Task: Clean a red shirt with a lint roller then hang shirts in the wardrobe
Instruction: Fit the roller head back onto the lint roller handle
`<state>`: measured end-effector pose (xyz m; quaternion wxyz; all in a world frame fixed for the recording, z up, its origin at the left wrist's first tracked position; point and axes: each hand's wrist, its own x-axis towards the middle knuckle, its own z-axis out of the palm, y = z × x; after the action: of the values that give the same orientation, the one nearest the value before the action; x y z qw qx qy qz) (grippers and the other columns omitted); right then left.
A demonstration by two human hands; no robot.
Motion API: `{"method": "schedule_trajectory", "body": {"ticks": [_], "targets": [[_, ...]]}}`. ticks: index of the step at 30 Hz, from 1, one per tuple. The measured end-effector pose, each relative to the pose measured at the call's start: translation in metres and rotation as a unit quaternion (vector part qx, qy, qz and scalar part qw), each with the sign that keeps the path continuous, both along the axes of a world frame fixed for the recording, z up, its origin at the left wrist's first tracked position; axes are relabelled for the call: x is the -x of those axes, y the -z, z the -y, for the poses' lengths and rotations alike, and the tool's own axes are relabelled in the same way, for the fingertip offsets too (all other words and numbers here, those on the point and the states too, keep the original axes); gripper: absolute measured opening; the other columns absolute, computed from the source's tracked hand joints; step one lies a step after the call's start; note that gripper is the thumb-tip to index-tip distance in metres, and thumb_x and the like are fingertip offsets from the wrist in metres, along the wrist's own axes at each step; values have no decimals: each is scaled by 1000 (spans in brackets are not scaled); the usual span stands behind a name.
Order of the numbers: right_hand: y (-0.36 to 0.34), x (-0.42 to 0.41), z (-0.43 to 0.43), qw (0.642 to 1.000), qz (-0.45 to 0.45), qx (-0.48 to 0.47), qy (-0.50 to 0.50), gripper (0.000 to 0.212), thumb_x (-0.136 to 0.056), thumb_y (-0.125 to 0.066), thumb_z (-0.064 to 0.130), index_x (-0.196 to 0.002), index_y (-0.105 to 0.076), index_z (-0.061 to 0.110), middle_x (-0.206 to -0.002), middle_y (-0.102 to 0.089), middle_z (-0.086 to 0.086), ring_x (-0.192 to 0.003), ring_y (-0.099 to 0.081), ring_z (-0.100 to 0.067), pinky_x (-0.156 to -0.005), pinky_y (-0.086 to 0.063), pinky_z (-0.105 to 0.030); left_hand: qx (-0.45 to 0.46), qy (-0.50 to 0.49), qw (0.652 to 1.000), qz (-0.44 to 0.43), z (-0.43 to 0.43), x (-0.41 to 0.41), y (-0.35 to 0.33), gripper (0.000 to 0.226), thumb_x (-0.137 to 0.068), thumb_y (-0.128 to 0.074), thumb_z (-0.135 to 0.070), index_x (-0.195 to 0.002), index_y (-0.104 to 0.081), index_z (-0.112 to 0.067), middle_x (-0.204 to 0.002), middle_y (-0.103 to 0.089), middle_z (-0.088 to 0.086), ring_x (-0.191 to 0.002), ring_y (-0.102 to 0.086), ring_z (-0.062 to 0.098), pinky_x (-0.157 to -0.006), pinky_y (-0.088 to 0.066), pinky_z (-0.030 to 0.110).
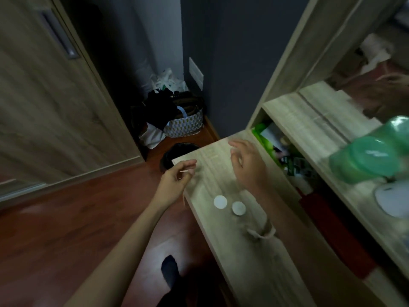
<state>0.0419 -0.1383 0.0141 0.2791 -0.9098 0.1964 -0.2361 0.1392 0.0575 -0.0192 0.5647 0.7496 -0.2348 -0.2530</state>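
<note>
L hand (177, 179) pinches thin pale strip (185, 171) btwn thumb and forefinger; strip's long axis runs approx left-right, blurred. R hand (247, 167) hovers over light wood-grain panel (221, 229), fingers loosely curled, holding nothing.

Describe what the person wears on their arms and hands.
The left arm is bare from the left hand to the elbow: no sleeve, glove or watch shows. The right hand is bare too; its forearm is blurred, so whether anything is worn there cannot be told.

Two round discs (220, 202) are lying side by side on the tabletop (254, 262), with a bin (174, 151) standing past its far corner, a basket (188, 126) sitting behind that, and the wardrobe door (44, 107) standing left.
</note>
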Motion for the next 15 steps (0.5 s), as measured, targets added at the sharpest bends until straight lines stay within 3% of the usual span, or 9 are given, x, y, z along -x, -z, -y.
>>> {"method": "schedule_trajectory", "body": {"ticks": [2,6,9,12,15], "targets": [[-7,25,9,1000,-2,24,8,38,-93,-42,26,-119,-62,8,-121,-61,-9,-114,-52,-25,-95,-46,-39,-30,21,999,9,7,18,1,28,-94,-58,-10,-120,-63,-19,-121,-65,-7,-106,-64,7,-96,-51,27],[-2,53,26,990,-130,54,13,43,-94,-52,35,-133,-52,17,-142,-45,-9,-133,-35,-25,-106,-31,-41,-127,60,988,67,20,48,14,38,-90,-66,-20,-127,-61,-18,-131,-60,-2,-110,-60,9,-89,-44,11],[8,64,31,985,-168,38,3,48,-91,-57,35,-136,-49,21,-145,-42,-10,-135,-33,-29,-108,-28,-41,-205,114,960,154,31,66,27,49,-85,-71,-24,-132,-58,-15,-135,-56,5,-121,-54,19,-97,-39,21],[16,68,34,985,-175,8,-6,47,-90,-60,28,-136,-50,20,-142,-46,-11,-129,-41,-30,-104,-36,-41,-254,149,934,203,38,73,41,58,-79,-76,-29,-132,-57,-15,-135,-55,9,-123,-51,26,-104,-39,32],[22,69,32,988,-152,-14,-12,44,-90,-59,18,-133,-51,16,-137,-49,-10,-122,-48,-28,-96,-44,-39,-296,161,911,238,44,72,58,61,-74,-78,-35,-130,-57,-22,-133,-57,4,-117,-54,28,-97,-46,41]]}}
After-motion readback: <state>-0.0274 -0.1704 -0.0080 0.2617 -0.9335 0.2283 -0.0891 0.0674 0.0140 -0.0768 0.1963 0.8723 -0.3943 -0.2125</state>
